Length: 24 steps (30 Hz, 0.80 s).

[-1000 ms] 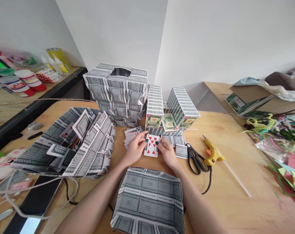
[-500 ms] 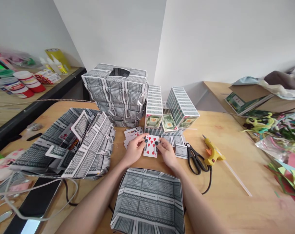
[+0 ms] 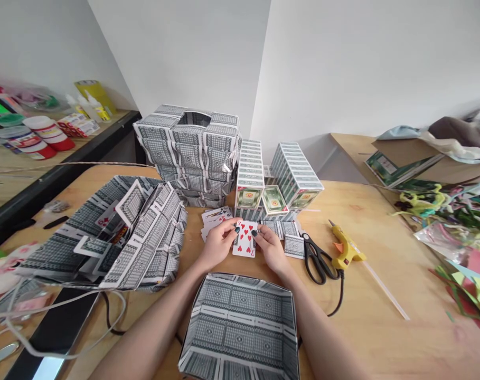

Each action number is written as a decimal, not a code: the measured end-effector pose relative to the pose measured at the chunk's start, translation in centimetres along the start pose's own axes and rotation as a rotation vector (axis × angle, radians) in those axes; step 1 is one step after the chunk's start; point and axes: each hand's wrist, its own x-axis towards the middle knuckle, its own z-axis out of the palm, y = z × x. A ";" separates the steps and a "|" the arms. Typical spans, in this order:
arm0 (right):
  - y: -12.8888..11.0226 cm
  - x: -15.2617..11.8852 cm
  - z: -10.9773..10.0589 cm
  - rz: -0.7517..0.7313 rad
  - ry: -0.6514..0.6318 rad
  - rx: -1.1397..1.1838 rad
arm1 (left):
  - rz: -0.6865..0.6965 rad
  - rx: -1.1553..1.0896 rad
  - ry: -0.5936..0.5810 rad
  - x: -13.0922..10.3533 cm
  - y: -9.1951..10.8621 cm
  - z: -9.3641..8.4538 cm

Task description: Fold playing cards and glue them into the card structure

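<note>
A seven of hearts card is held face up between my two hands over the table. My left hand pinches its left edge, thumb on the face. On the right edge, my right hand grips the same card. Face-up loose cards lie just beyond my left hand, and face-down cards lie beside my right hand. Below my hands, between my forearms, sits an open box made of cards. Stacked card packs stand behind the held card.
At the back stands a large card-covered box; another card structure is on the left. Black-handled scissors and a yellow glue gun lie right, with a glue stick. White cables cross the lower left.
</note>
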 end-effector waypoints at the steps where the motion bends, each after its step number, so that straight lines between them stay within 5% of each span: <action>1: 0.0 0.0 0.0 -0.007 0.003 -0.007 | 0.002 0.000 -0.001 0.0 0.0 0.0; 24: -0.4 -0.2 0.2 -0.150 0.050 -0.213 | -0.041 -0.240 -0.012 -0.1 0.6 0.4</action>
